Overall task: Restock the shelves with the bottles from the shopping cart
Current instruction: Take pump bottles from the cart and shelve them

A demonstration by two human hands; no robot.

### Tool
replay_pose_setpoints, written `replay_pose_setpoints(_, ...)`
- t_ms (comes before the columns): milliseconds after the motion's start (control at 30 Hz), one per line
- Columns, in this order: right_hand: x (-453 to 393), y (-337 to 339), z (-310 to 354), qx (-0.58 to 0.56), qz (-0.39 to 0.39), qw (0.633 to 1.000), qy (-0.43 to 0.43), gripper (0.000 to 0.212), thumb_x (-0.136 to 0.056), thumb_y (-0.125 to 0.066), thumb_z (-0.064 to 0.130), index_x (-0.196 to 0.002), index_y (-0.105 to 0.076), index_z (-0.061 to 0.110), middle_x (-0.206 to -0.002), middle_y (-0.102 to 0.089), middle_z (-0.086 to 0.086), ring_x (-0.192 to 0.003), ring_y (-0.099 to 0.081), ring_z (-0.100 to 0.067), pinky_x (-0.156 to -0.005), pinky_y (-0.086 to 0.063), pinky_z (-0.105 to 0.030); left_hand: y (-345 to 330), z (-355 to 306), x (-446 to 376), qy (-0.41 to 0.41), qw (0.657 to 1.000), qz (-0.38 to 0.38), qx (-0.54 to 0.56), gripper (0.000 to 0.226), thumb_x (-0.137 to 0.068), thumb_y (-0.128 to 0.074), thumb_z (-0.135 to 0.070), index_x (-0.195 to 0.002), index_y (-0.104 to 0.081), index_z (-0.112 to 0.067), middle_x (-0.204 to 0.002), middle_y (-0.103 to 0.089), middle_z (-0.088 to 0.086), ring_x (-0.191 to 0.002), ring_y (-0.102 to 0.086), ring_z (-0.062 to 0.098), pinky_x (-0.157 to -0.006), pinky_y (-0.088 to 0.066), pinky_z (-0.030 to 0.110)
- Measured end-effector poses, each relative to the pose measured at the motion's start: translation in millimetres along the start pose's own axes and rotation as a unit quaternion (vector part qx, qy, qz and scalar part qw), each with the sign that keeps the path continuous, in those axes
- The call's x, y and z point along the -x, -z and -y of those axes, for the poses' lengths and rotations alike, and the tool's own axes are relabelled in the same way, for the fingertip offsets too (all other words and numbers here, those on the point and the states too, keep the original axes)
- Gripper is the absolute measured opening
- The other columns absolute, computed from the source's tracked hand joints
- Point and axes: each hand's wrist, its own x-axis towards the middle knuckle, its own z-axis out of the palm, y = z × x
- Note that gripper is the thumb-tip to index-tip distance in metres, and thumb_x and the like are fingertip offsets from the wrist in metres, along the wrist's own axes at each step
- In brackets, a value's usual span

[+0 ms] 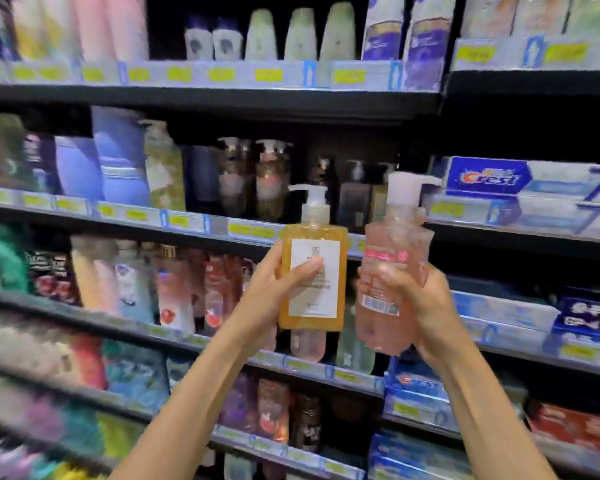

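My left hand (274, 289) grips the orange bottle (314, 275); my right hand (420, 299) grips the pink bottle (392, 268). Neither is shelved yet; the shelf (243, 230) gap sits at twelve o'clock.

Your left hand (274, 289) covers the left edge and part of the white label of the amber bottle (313, 271), and the label's print is too small to read; your right hand (416, 299) hides the lower right side of the pink bottle (392, 265). Everything on the left shelves (84, 209) is smeared by motion blur, so you cannot tell the products or yellow price tags (179, 75) apart. Both forearms run off the bottom edge.
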Motion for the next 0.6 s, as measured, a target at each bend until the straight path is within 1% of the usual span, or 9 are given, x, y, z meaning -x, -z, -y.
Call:
replay_pose_setpoints(100, -20.5, -35.1, -18.4, 0.001, 0.011, 1.0, -0.008, 0.065, -0.05, -0.079, 0.04, -0.104, -0.067, 0.006, -0.088, -0.073, -0.007, -0.079, -0.069, -0.02, -0.073, -0.057, -0.032, 43.6, -3.0, 0.9, 0.003, 0.999, -0.038, -0.017, 0.041, -0.075, -0.074, -0.036, -0.111, -0.061, -0.021, -0.097, -0.072, -0.003, -0.087, -0.069, 0.013, -0.068, -0.053, 0.023)
replay_pose_setpoints(133, -26.5, -46.9, -25.3, -0.001, 0.013, 1.0, -0.009, 0.066, -0.05, -0.079, 0.041, -0.105, -0.067, 0.005, -0.088, -0.073, -0.007, -0.079, -0.068, -0.02, -0.074, -0.056, -0.033, 59.0, -3.5, 0.1, 0.004, 0.999, -0.049, -0.02, 0.041, -0.075, -0.073, -0.036, -0.111, -0.061, -0.021, -0.097, -0.072, -0.003, -0.087, -0.069, 0.013, -0.068, -0.053, 0.023)
replay_pose_setpoints(200, -38.9, -70.9, -38.8, -0.005, 0.019, 1.0, -0.007, 0.06, -0.051, -0.08, 0.041, -0.101, -0.068, 0.01, -0.085, -0.072, -0.005, -0.078, -0.067, -0.02, -0.073, -0.054, -0.033, 88.8, -4.5, -3.9, 0.011, 0.998, -0.066, -0.009, 0.042, -0.074, -0.071, -0.038, -0.11, -0.061, -0.021, -0.096, -0.073, -0.002, -0.084, -0.069, 0.013, -0.067, -0.055, 0.024)
replay_pose_setpoints(267, -52.7, -97.4, -51.0, -0.005, 0.023, 1.0, -0.004, 0.052, -0.053, -0.08, 0.04, -0.097, -0.069, 0.015, -0.086, -0.072, -0.003, -0.079, -0.067, -0.019, -0.072, -0.054, -0.031, 117.2, -6.8, -9.4, 0.019, 0.997, -0.077, 0.008, 0.05, -0.068, -0.077, -0.041, -0.11, -0.061, -0.019, -0.093, -0.073, -0.001, -0.08, -0.069, 0.013, -0.065, -0.055, 0.026)
replay_pose_setpoints(300, -61.0, -111.0, -55.6, -0.006, 0.021, 1.0, 0.0, 0.052, -0.053, -0.081, 0.04, -0.097, -0.069, 0.016, -0.086, -0.072, -0.002, -0.08, -0.068, -0.018, -0.072, -0.053, -0.03, 130.9, -8.5, -12.3, 0.02, 0.996, -0.082, 0.014, 0.056, -0.065, -0.082, -0.042, -0.11, -0.061, -0.017, -0.091, -0.073, -0.001, -0.078, -0.069, 0.013, -0.063, -0.055, 0.025)
replay_pose_setpoints(333, -70.1, -124.6, -58.9, -0.006, 0.016, 1.0, 0.003, 0.052, -0.054, -0.081, 0.04, -0.098, -0.068, 0.016, -0.087, -0.073, -0.001, -0.081, -0.068, -0.017, -0.073, -0.053, -0.03, 144.4, -9.7, -15.0, 0.02, 0.996, -0.09, 0.021, 0.058, -0.062, -0.081, -0.043, -0.11, -0.061, -0.016, -0.089, -0.073, 0.0, -0.076, -0.069, 0.013, -0.061, -0.055, 0.025)
replay_pose_setpoints(400, -89.9, -150.2, -61.9, -0.005, 0.002, 1.0, 0.01, 0.051, -0.055, -0.082, 0.038, -0.1, -0.067, 0.017, -0.087, -0.073, 0.002, -0.082, -0.069, -0.016, -0.073, -0.051, -0.031, 169.7, -12.9, -20.2, 0.025, 0.994, -0.098, 0.036, 0.058, -0.06, -0.073, -0.048, -0.107, -0.062, -0.016, -0.086, -0.073, 0.001, -0.073, -0.069, 0.014, -0.058, -0.055, 0.026)
replay_pose_setpoints(500, -119.0, -179.0, -59.9, 0.019, -0.014, 0.999, 0.03, 0.054, -0.056, -0.082, 0.039, -0.103, -0.067, 0.017, -0.09, -0.074, 0.001, -0.085, -0.07, -0.015, -0.073, -0.052, -0.029, 200.9, -16.1, -29.8, 0.032, 0.994, -0.094, 0.041, 0.056, -0.06, -0.069, -0.047, -0.105, -0.062, -0.015, -0.081, -0.072, 0.001, -0.066, -0.069, 0.013, -0.049, -0.053, 0.024)
replay_pose_setpoints(600, -147.1, -200.3, -56.3, 0.048, -0.026, 0.997, 0.05, 0.046, -0.062, -0.08, 0.032, -0.104, -0.064, 0.021, -0.091, -0.074, 0.005, -0.086, -0.07, -0.012, -0.073, -0.055, -0.028, 224.6, -16.8, -38.6, 0.038, 0.994, -0.088, 0.043, 0.058, -0.059, -0.07, -0.048, -0.106, -0.062, -0.014, -0.086, -0.073, 0.003, -0.073, -0.07, 0.016, -0.057, -0.056, 0.028)
